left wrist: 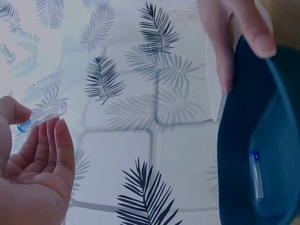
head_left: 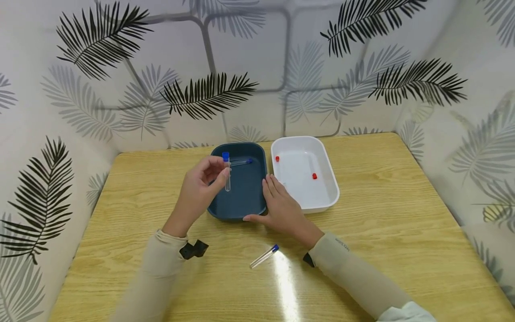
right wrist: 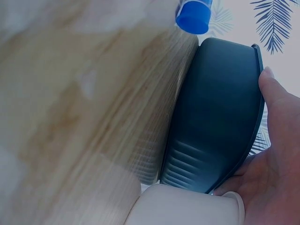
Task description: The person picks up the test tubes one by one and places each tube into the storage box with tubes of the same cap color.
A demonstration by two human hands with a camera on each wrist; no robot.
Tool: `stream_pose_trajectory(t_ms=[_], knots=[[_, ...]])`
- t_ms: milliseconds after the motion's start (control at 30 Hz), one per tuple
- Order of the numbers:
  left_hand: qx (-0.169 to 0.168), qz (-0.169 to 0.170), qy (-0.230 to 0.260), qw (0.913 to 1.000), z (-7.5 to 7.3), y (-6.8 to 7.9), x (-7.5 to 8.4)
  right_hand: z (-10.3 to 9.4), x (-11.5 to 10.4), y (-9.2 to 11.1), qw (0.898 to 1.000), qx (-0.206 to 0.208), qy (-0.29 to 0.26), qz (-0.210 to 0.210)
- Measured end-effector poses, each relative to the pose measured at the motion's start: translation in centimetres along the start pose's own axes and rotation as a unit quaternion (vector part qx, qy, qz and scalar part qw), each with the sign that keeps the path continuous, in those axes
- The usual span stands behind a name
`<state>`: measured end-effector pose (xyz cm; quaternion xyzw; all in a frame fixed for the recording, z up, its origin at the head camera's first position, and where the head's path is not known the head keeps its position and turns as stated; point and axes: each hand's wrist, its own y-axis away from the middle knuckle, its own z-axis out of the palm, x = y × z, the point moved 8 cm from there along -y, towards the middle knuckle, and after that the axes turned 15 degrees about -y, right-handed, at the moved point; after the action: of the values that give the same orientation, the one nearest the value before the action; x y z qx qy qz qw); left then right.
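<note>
My left hand (head_left: pixel 196 188) pinches a clear test tube with a blue cap (head_left: pixel 228 176) between thumb and fingers. The tube stands nearly upright above the dark blue tray (head_left: pixel 246 192), cap uppermost. Inside that tray lies another blue-capped test tube (left wrist: pixel 257 178), near the far side. My right hand (head_left: pixel 281 208) rests at the tray's near right corner. Its fingers lie straight along the right side, beside the white tray (head_left: pixel 336 193), and the thumb touches the near rim. A blue-capped test tube (head_left: pixel 264 256) lies on the table in front of the trays.
Two small red caps, one at the left (head_left: pixel 277 158) and one nearer the middle (head_left: pixel 314 176), lie in the white tray. The wooden table (head_left: pixel 382 223) meets a leaf-patterned cloth (head_left: pixel 261 112) behind and at both sides.
</note>
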<state>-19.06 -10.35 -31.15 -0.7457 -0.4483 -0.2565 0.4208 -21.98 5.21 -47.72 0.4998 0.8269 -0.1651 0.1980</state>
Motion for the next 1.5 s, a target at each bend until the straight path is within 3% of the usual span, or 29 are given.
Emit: stream_pose_trajectory(t_ms=[267,500,667,933,1200,1500], knots=[[0.000,0.006,-0.043,0.9990,-0.2,-3.8,-0.5,0.2,0.4,0.0,1.000,-0.007,0.007,0.007],[-0.008,-0.001,-0.091,0.9958,1.7,-7.8,-6.3,0.3,0.2,0.1,1.000,-0.015,0.000,0.010],[-0.027,0.016,-0.121,0.9922,3.3,-9.2,-7.9,0.2,0.0,0.2,1.000,-0.007,0.005,0.003],[-0.044,-0.018,-0.119,0.9918,4.8,-10.3,-11.2,0.1,-0.2,0.4,1.000,-0.007,-0.002,-0.002],[-0.071,-0.072,-0.120,0.9876,5.9,-10.1,-13.9,0.0,-0.2,0.3,1.000,0.000,0.013,-0.008],[-0.099,-0.099,-0.142,0.9800,7.3,-9.8,-16.0,-0.1,0.0,0.2,1.000,-0.009,0.008,-0.001]])
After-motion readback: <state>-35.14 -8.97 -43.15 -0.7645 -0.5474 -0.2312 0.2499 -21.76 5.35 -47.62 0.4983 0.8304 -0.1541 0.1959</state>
